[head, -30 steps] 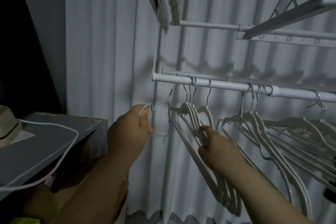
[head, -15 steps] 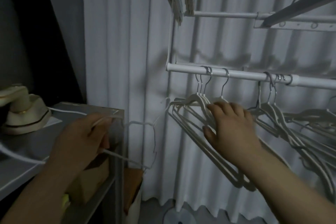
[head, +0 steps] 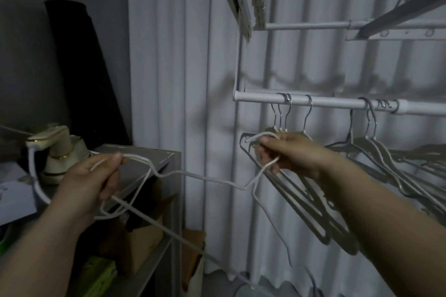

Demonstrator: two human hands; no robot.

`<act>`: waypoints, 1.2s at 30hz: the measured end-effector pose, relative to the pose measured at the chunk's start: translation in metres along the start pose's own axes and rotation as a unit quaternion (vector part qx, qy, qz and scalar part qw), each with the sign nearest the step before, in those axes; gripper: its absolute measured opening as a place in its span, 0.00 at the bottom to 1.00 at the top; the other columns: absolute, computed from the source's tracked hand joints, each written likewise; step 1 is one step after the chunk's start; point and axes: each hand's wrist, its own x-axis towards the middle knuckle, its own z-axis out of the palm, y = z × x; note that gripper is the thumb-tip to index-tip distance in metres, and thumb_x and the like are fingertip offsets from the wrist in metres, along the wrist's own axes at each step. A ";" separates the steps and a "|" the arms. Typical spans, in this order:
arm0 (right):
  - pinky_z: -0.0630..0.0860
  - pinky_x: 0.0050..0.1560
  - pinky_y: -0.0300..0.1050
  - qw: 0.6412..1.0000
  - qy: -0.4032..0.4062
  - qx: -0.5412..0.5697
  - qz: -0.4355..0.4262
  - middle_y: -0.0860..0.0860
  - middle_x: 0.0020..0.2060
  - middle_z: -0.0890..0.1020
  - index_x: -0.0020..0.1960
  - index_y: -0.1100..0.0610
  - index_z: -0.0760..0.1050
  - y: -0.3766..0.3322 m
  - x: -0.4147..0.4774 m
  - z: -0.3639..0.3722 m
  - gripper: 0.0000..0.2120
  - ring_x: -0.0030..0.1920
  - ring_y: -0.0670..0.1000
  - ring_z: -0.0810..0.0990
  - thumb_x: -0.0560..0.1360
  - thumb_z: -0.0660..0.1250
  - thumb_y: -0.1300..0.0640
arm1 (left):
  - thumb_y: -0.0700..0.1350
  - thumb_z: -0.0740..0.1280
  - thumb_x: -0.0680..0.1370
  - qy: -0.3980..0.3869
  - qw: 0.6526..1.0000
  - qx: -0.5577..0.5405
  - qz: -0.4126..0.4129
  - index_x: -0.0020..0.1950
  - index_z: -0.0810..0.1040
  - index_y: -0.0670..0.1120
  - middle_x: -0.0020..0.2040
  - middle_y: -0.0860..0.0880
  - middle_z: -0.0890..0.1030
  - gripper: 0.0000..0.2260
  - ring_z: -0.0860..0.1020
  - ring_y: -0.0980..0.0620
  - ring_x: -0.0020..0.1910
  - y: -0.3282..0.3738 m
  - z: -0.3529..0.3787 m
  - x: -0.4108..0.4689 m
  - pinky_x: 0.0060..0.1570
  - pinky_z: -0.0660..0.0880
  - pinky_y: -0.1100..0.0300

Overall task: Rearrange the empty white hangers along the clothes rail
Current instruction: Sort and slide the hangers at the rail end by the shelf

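Finding: the task is part done. We note a thin wire hanger (head: 205, 177) off the rail (head: 333, 103), stretched between both grips. The left hand (head: 84, 183) has its fingers curled round one end of the wire. The right hand (head: 289, 154) closes its fingers on the other end, right against the shoulders of the nearest hangers (head: 299, 198). Whether it also holds one of those, we cannot tell.

Above the right grip, four hooks sit bunched near the rail's end. A second cluster (head: 386, 159) hangs further out, beyond that wrist, and looks crowded. We judge that the loose hanger has yet to be hooked back on and both clusters have yet to be spaced.

Surroundings: a pleated curtain (head: 173, 79) hangs behind the rail. A grey shelf (head: 154, 159) lies just beyond the left grip, with an iron (head: 60, 149) on it. The room is dim, so fine detail is uncertain.
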 end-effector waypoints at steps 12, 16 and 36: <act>0.75 0.21 0.34 0.984 0.092 0.102 0.114 0.48 0.13 0.70 0.28 0.55 0.64 -0.009 0.007 0.003 0.20 0.17 0.44 0.75 0.77 0.60 0.53 | 0.37 0.63 0.76 -0.027 0.988 0.141 -0.054 0.47 0.77 0.38 0.40 0.47 0.82 0.05 0.79 0.52 0.41 -0.014 0.084 -0.004 0.42 0.72 0.67; 0.76 0.20 0.35 0.979 0.127 0.117 0.107 0.48 0.14 0.74 0.30 0.57 0.67 -0.011 0.013 0.012 0.18 0.17 0.45 0.76 0.77 0.61 0.54 | 0.44 0.60 0.78 -0.273 0.953 0.050 -0.125 0.43 0.73 0.49 0.27 0.52 0.80 0.05 0.75 0.61 0.20 0.013 0.127 -0.031 0.25 0.71 0.67; 0.64 0.69 0.51 0.910 0.308 -0.274 0.040 0.56 0.70 0.65 0.72 0.59 0.58 0.022 0.009 -0.017 0.32 0.69 0.58 0.64 0.73 0.67 0.56 | 0.34 0.57 0.78 -0.205 0.974 -0.041 -0.082 0.38 0.70 0.50 0.13 0.53 0.65 0.13 0.59 0.59 0.11 0.037 0.179 0.023 0.16 0.55 0.74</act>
